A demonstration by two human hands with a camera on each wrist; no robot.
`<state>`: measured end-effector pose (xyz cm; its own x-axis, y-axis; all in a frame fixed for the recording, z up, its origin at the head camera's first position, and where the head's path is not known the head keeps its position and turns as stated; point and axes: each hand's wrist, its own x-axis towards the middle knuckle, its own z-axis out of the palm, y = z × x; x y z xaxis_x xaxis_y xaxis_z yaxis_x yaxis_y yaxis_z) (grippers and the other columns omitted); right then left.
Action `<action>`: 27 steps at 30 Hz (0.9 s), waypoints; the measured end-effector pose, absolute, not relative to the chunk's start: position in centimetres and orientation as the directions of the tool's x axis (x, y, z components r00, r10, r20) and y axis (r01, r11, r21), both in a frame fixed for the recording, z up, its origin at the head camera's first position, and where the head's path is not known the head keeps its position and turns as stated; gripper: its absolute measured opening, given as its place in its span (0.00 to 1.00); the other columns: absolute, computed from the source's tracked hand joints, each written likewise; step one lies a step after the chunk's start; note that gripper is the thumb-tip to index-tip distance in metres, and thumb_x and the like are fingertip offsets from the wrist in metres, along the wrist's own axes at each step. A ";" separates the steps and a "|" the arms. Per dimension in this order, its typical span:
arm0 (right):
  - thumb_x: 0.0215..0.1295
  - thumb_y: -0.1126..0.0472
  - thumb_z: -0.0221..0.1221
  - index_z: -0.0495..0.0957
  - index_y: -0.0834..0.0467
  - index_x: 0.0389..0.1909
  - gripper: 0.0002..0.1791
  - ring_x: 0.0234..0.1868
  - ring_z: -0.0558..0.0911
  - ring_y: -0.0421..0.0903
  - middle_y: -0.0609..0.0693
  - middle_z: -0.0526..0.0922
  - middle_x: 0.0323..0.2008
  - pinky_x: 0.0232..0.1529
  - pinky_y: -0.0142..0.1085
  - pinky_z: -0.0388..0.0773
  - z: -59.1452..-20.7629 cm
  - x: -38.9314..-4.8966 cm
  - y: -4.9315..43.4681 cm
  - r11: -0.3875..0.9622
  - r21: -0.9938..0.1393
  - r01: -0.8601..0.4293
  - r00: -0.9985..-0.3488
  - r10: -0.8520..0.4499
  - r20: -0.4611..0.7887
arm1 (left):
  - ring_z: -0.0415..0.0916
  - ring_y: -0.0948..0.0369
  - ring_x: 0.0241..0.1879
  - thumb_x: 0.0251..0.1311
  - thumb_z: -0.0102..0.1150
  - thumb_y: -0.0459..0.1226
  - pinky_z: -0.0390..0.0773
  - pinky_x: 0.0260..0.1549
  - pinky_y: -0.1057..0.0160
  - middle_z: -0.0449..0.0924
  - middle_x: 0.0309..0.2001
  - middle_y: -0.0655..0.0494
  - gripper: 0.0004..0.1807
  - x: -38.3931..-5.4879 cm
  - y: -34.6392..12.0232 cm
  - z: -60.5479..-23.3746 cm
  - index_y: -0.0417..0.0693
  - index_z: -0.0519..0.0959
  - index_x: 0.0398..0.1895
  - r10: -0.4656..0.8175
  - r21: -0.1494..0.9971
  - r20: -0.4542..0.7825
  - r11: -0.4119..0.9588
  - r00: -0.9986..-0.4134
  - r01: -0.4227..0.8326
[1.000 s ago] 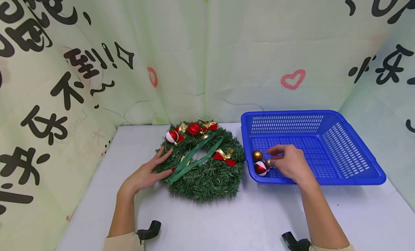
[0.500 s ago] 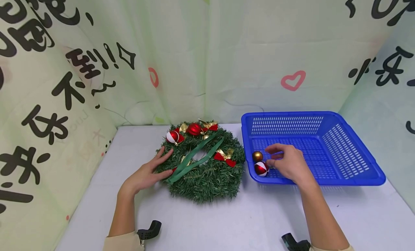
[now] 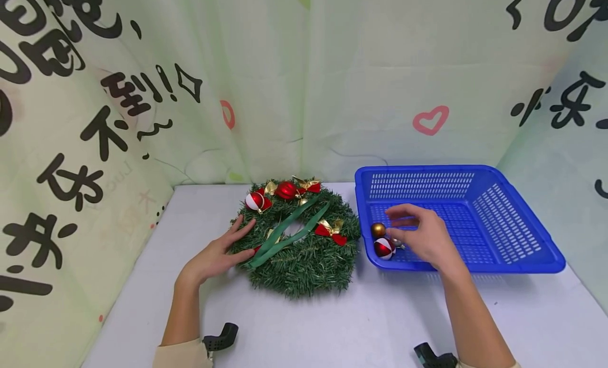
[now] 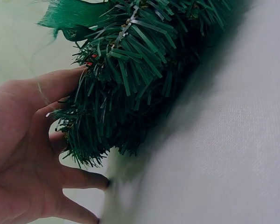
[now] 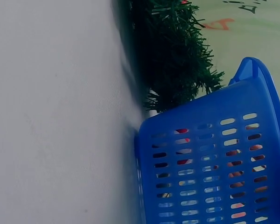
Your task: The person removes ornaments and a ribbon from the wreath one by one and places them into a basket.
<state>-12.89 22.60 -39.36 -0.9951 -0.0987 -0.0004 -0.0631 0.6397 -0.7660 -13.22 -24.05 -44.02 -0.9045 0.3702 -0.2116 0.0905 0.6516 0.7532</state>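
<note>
A green Christmas wreath (image 3: 304, 275) lies on the table with a loose green ribbon (image 3: 285, 243) across it. It bears red-and-gold bows, a red ball and a red-and-white ball. My left hand (image 3: 216, 258) rests on its left side with fingers spread; the left wrist view shows thumb and fingers against the needles (image 4: 140, 70). Inside a blue basket (image 3: 427, 168), my right hand (image 3: 425, 235) hovers over the ornaments, thumb and fingers apart. Beside it sit a gold ball (image 3: 378, 230), a red-and-white ball (image 3: 384, 248) and a small pale ornament (image 3: 397, 242), partly hidden by the thumb.
The basket's slotted wall (image 5: 214, 107) stands close to the wreath's right side. Behind the table hangs a pale green curtain (image 3: 361, 93) with black writing and hearts. White cloth (image 3: 313, 331) covers the tabletop in front.
My right hand has lifted slightly inside the basket and its thumb and fingers have parted more. The left hand stays on the wreath.
</note>
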 end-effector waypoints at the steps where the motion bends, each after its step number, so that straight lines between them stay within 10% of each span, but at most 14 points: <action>1: 0.69 0.57 0.69 0.82 0.55 0.61 0.21 0.58 0.86 0.58 0.61 0.86 0.58 0.53 0.51 0.84 -39.3 -12.9 22.5 0.630 -0.774 -0.064 -0.995 -0.099 0.002 | 0.37 0.38 0.83 0.73 0.60 0.56 0.52 0.73 0.26 0.31 0.86 0.59 0.43 -13.3 -24.1 -44.1 0.70 0.50 0.85 0.371 0.752 -0.211 0.653 -0.905 0.092; 7: 0.69 0.56 0.69 0.82 0.54 0.60 0.20 0.58 0.86 0.56 0.58 0.85 0.58 0.47 0.33 0.83 -38.9 -12.9 21.6 0.573 -0.816 -0.075 -0.995 -0.090 0.028 | 0.38 0.38 0.83 0.73 0.59 0.55 0.53 0.72 0.27 0.31 0.86 0.58 0.43 -13.4 -24.0 -44.3 0.71 0.50 0.85 0.381 0.753 -0.200 0.649 -0.903 0.107; 27: 0.65 0.65 0.70 0.84 0.55 0.55 0.17 0.55 0.87 0.51 0.54 0.86 0.55 0.51 0.41 0.85 -35.5 -14.9 12.3 0.331 -0.931 -0.154 -0.967 -0.245 0.073 | 0.36 0.39 0.83 0.73 0.60 0.54 0.51 0.74 0.28 0.30 0.86 0.60 0.43 -13.3 -24.1 -44.1 0.71 0.50 0.85 0.371 0.765 -0.216 0.639 -0.903 0.080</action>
<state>-14.87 12.31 -35.51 -0.9667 -0.2453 0.0730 -0.1544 0.3314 -0.9308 -13.29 -24.06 -44.11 -0.9030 0.3715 -0.2159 0.0802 0.6394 0.7647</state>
